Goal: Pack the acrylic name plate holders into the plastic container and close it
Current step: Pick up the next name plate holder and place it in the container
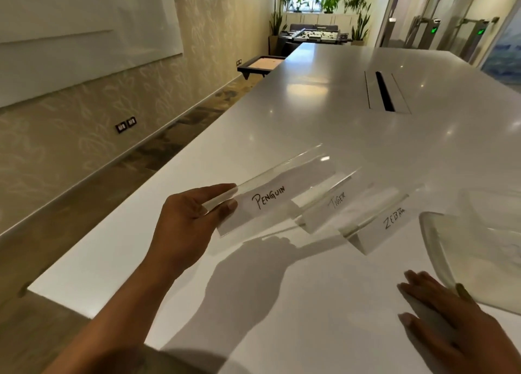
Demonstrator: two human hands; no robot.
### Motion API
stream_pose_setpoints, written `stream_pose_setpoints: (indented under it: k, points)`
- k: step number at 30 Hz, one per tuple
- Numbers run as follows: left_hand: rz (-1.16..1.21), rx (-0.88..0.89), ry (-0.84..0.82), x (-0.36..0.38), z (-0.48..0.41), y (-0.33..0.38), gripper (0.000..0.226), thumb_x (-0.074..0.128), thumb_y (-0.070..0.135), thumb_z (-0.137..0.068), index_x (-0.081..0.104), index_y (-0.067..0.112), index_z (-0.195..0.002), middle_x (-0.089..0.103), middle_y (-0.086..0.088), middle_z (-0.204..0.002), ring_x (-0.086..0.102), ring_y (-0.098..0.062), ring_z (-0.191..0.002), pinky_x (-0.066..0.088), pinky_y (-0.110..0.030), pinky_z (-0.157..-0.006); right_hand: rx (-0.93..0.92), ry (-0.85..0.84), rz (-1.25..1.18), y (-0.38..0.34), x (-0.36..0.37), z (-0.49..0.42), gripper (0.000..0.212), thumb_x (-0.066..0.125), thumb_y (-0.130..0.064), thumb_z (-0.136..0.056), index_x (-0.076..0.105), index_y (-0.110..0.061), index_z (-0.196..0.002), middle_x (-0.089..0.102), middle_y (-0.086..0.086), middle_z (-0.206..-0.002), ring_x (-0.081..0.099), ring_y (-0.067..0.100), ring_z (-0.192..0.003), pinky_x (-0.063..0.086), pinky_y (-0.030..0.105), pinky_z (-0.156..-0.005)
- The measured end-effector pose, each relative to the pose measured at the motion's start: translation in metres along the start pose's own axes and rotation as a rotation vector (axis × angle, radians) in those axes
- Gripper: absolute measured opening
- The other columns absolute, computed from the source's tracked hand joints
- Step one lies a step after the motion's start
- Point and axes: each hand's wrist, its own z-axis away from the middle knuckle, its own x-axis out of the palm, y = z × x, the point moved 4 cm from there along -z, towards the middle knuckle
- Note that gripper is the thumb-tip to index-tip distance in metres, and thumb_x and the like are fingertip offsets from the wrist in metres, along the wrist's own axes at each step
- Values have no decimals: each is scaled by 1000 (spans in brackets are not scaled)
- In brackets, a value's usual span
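Three clear acrylic name plate holders stand in a row on the white table. The one marked PENGUIN is at the left, and my left hand grips its left end between thumb and fingers. TIGER stands in the middle and ZEBRA at the right. The translucent plastic container sits at the right edge of view, only partly seen. My right hand rests flat on the table against the container's near corner, fingers spread.
A cable slot is set into the table beyond the holders. The table's left edge drops to carpeted floor along a patterned wall. A low black stand and plants stand at the far end of the room.
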Motion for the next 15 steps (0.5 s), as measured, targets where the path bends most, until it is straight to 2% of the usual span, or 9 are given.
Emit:
stream_pose_setpoints:
  k: [1,2,4,5,7,10,13,15]
  points:
    - [30,7,-46,5,2,5,28,68,42,-76,75,38,-102,75,23,-94,68,-2,-91,48,-14,-54,16,24,-67,-3,-5,2,39,65,-57,-78,68,-37,-111,51,-38,-128,33,-23,-125,29,19,-107]
    - [57,12,-90,10,4,9,29,70,40,-75,76,35,-103,76,20,-97,69,-2,-93,56,-17,-65,37,37,-142,-4,-11,3,35,71,-51,-76,69,-41,-110,51,-44,-124,40,-19,-122,30,10,-104]
    - [98,30,-177,20,7,17,30,72,36,-74,77,32,-104,76,16,-102,71,-6,-97,59,-25,-80,90,27,-274,-9,-22,4,43,78,-46,-68,67,-49,-110,59,-41,-116,50,-19,-111,33,-2,-91]
    - [113,43,-220,24,9,21,30,73,35,-73,77,33,-103,76,15,-103,71,-8,-98,59,-27,-82,103,19,-326,-12,-25,4,46,80,-46,-68,65,-52,-111,62,-38,-115,53,-19,-108,35,-3,-89]
    - [137,68,-300,34,12,28,30,73,36,-72,77,36,-101,76,14,-105,70,-8,-101,59,-28,-82,109,25,-479,-16,-28,6,49,78,-41,-67,65,-47,-114,65,-29,-118,58,-10,-111,41,7,-94]
    - [143,106,-365,46,16,35,31,73,38,-70,77,37,-101,75,16,-106,68,-5,-105,57,-25,-85,128,69,-744,-19,-34,8,53,78,-35,-68,65,-31,-119,68,-12,-122,61,9,-116,46,27,-96]
    - [136,120,-433,58,16,41,33,74,41,-68,78,37,-100,75,16,-106,66,-4,-108,57,-30,-88,143,99,-924,-19,-41,9,70,87,-46,-61,62,-24,-123,66,-3,-126,63,18,-116,52,29,-90]
    - [113,120,-490,65,17,47,33,75,42,-67,77,38,-100,75,15,-106,65,-5,-111,57,-37,-90,161,136,-1040,-17,-46,8,71,86,-36,-60,60,-25,-126,65,1,-127,64,23,-114,54,32,-87]
